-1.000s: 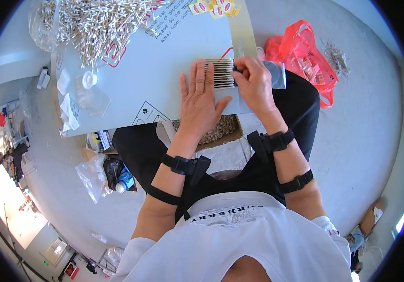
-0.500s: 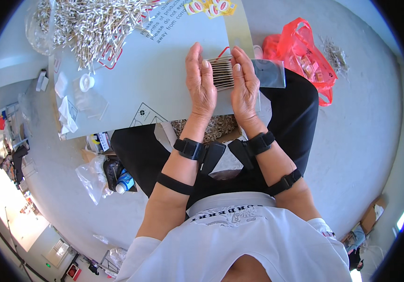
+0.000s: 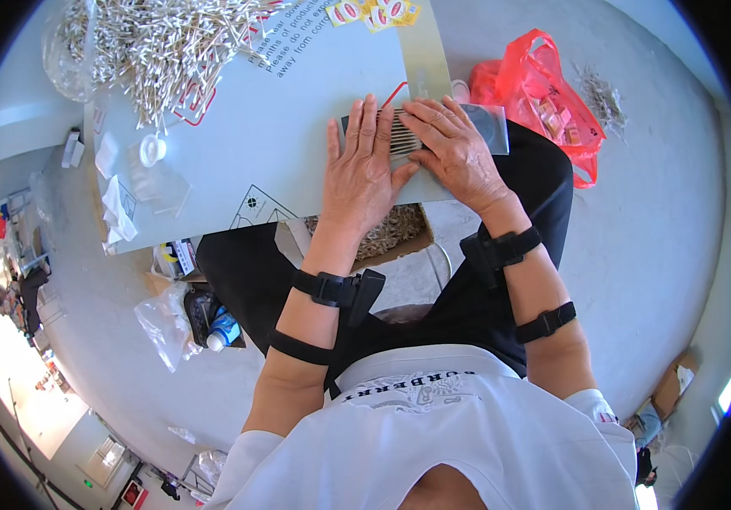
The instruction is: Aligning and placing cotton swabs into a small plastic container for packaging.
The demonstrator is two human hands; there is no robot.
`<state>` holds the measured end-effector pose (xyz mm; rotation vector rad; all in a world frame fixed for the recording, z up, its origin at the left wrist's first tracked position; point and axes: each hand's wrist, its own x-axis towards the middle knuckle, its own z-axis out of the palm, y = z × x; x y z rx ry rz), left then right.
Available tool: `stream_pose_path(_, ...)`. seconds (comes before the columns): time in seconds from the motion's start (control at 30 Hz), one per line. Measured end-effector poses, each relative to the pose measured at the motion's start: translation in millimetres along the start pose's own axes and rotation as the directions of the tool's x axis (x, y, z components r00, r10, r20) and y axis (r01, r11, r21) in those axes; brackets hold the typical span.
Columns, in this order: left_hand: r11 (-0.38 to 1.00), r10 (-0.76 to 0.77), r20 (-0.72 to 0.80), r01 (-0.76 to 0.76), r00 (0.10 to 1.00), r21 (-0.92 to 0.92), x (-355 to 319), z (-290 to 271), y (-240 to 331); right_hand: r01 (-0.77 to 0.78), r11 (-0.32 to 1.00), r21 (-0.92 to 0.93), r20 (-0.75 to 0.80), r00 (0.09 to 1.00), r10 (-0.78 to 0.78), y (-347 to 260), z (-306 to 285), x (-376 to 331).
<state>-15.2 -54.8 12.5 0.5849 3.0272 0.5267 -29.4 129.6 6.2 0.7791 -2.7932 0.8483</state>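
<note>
A row of cotton swabs [image 3: 400,136] lies side by side on a dark, shiny plastic sheet [image 3: 493,129] at the board's right edge. My left hand [image 3: 359,174] rests with its fingers stretched out over the left ends of the row. From the other side, my right hand [image 3: 459,155] reaches over the right ends, palm down, its fingers extended and slanting leftward. Both palms face down, so their undersides are hidden. Only the middle of the row shows between the hands.
A large pile of loose cotton swabs [image 3: 157,59] covers the far left of the pale board [image 3: 255,136]. Yellow-and-white labels [image 3: 374,12] lie at the back. An open box of swabs [image 3: 395,234] is below the board edge. A red plastic bag [image 3: 540,81] sits at right.
Upright palms on either side of the swabs have turned down, and the fingers now lie over the row. My right forearm has swung outward to the right.
</note>
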Motion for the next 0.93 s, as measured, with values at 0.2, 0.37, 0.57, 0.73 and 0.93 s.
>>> stream_pose_path(0.2, 0.999, 0.029, -0.003, -0.029, 1.0, 0.019, -1.5, 3.3, -3.1, -0.052, 0.993, 0.101, -0.198, 0.978, 0.072, -7.7, -0.8, -0.3)
stream_pose_path(0.37, 0.999, 0.038, -0.027, -0.037, 0.999, 0.024, -3.2, 5.6, -2.6, -0.393, 0.891, 0.227, -0.278, 0.851, 0.446, -15.4, -10.4, -3.6)
stream_pose_path(0.57, 0.999, 0.038, -0.087, -0.037, 0.996, 0.01, -4.9, 9.8, -3.8, -0.37, 0.866, -0.335, 0.19, 0.874, 0.447, -37.7, -22.8, 38.5)
stream_pose_path(0.73, 0.998, 0.052, -0.11, -0.048, 0.993, 0.035, -4.2, 12.7, -3.6, -0.232, 0.852, -0.468, 0.373, 0.822, 0.429, -42.0, -24.5, 55.9)
stream_pose_path(0.93, 0.999, 0.047, -0.135, -0.043, 0.99, 0.031, -2.5, 16.7, -4.6, -0.237, 0.806, -0.543, 0.406, 0.766, 0.499, -39.4, -24.7, 62.9)
